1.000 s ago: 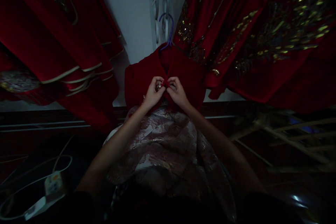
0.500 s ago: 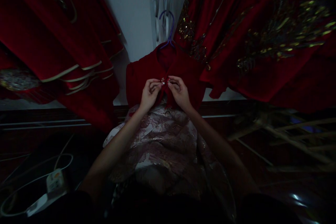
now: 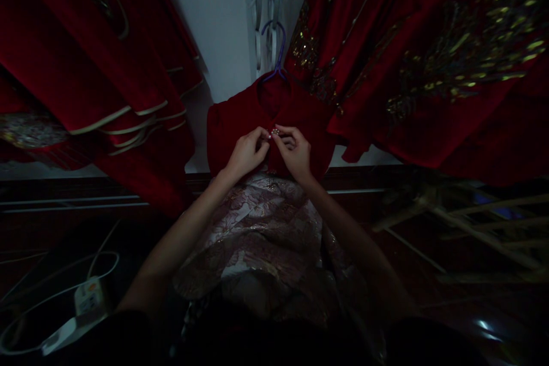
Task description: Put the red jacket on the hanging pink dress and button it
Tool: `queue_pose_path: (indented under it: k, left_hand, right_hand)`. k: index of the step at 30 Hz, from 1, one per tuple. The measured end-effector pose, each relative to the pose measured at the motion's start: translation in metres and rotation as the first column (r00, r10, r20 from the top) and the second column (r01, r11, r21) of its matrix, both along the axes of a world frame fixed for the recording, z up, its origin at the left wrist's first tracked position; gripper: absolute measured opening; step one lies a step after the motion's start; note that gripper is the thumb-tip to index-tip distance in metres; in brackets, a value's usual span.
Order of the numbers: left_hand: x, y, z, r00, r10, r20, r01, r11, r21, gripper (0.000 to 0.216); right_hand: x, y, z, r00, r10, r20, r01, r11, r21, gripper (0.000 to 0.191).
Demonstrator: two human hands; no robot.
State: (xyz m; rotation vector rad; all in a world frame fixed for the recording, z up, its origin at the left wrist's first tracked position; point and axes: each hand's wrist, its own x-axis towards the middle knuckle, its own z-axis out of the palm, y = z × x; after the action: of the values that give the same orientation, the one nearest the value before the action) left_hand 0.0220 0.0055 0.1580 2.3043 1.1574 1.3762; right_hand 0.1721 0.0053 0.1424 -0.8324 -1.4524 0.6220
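A short red jacket [image 3: 231,117] hangs on a purple hanger [image 3: 281,48] in front of me. At the middle of its front is a shiny, jewelled clasp [image 3: 275,132]. My left hand [image 3: 249,152] pinches the clasp's left side between thumb and fingers. From the other side, my right hand [image 3: 297,153] pinches its right part, and the fingertips of both hands almost touch. The fingers partly cover the clasp, so I cannot tell whether its halves are joined. Pale pink, patterned shiny fabric [image 3: 266,223] spreads below the jacket.
Red garments with pale trim [image 3: 141,68] hang at left; red ones with gold sequins [image 3: 476,40] hang at right. A white power strip [image 3: 89,297] with cords lies lower left. A wooden frame [image 3: 476,223] stands at right. White metalwork [image 3: 258,6] is behind the hanger.
My hands have come closer together at the jacket's front, bringing the two sides of the clasp together. The left hand has moved right and turned, its back now more in view.
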Motion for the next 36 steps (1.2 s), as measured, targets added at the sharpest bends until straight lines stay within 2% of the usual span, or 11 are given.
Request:
queue_pose_path:
  k: [3, 9, 20, 28, 33, 36]
  left_hand:
    - [0.002, -0.004, 0.005, 0.998, 0.021, -0.053, -0.022, 1.000, -0.002, 0.015]
    - [0.006, -0.006, 0.006, 1.000, 0.017, 0.009, -0.017, 0.999, -0.034, 0.014]
    - [0.003, -0.005, 0.007, 0.999, -0.013, -0.036, 0.014, 1.000, 0.005, 0.010]
    - [0.001, -0.002, 0.013, 0.979, 0.000, -0.204, 0.025, 0.992, 0.123, 0.011]
    - [0.001, -0.002, 0.013, 0.955, -0.019, -0.297, 0.065, 0.987, 0.145, 0.010]
    - [0.007, -0.004, 0.009, 0.965, -0.033, -0.259, 0.067, 0.990, 0.121, 0.012]
  right_hand:
    - [0.000, -0.005, 0.001, 0.998, -0.063, 0.023, 0.062, 0.997, 0.037, 0.028]
    - [0.002, -0.015, 0.002, 0.990, -0.114, 0.088, 0.105, 0.990, 0.097, 0.028]
    - [0.006, -0.009, 0.003, 0.997, -0.032, 0.070, 0.029, 0.999, 0.041, 0.034]
    - [0.013, 0.000, 0.006, 0.995, -0.004, 0.096, 0.003, 1.000, 0.012, 0.036]
    - [0.014, 0.005, 0.007, 0.991, 0.028, 0.129, -0.025, 0.999, -0.022, 0.036]
    - [0.010, 0.012, 0.002, 0.993, 0.062, 0.097, -0.057, 0.997, -0.053, 0.033]
